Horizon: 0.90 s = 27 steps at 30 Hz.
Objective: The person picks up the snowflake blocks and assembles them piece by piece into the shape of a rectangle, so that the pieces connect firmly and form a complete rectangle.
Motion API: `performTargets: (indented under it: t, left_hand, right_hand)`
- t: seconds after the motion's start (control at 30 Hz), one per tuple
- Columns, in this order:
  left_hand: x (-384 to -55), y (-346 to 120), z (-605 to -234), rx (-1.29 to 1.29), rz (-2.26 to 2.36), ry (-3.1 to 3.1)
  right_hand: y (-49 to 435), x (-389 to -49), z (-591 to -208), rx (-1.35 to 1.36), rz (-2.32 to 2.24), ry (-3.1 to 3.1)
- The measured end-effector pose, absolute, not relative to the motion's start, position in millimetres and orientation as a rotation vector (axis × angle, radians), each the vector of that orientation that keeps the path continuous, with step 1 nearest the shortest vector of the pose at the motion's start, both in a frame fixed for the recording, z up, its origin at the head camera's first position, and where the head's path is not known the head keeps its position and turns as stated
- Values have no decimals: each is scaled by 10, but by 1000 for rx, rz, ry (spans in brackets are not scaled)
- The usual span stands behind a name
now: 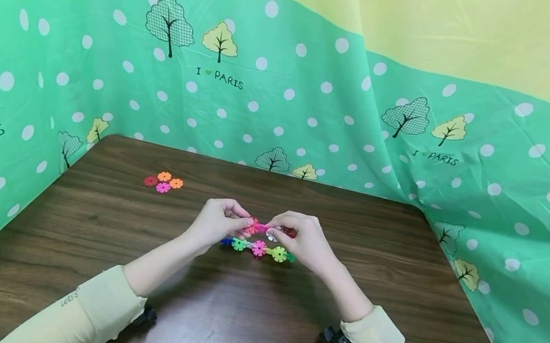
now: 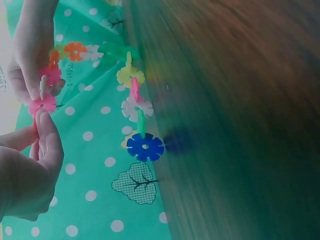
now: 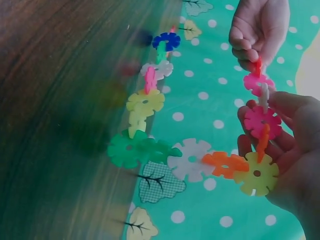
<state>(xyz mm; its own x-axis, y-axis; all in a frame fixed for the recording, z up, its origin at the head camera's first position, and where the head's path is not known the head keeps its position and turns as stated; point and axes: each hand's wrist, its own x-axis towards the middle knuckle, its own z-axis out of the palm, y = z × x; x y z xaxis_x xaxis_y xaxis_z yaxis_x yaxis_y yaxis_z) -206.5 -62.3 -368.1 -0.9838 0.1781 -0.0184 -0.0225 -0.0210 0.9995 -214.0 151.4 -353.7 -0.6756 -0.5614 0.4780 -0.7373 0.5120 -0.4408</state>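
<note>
A chain of flower-shaped notched plastic discs hangs between my hands over the table. My left hand (image 1: 212, 224) pinches a red disc (image 3: 258, 66) at one end of it. That disc sits in the edge of a pink disc (image 2: 44, 105). My right hand (image 1: 305, 239) grips the chain at a white disc (image 3: 264, 97), with a second pink disc (image 3: 262, 122) against its fingers. From there the chain bends down through orange, yellow, white and green discs. It runs back leftward to a blue disc (image 2: 145, 147) at its other end, low over the table.
Several loose discs lie in a cluster at the back left of the brown wooden table (image 1: 107, 219): a red disc (image 1: 150, 180), a magenta disc (image 1: 163, 187) and orange ones. A green polka-dot curtain (image 1: 262, 106) hangs behind and beside the table.
</note>
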Motion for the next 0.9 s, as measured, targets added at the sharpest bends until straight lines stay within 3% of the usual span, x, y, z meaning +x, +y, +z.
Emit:
performTargets:
  t: [0.4, 0.9]
  left_hand:
    - [-2193, -986, -3642, 317, 1895, 2360]
    - [-2657, -1803, -3686, 610, 1228, 2913]
  right_hand:
    - [1568, -2143, -3428, 1057, 833, -2598]
    - [1567, -2201, -3444, 1034, 844, -2654]
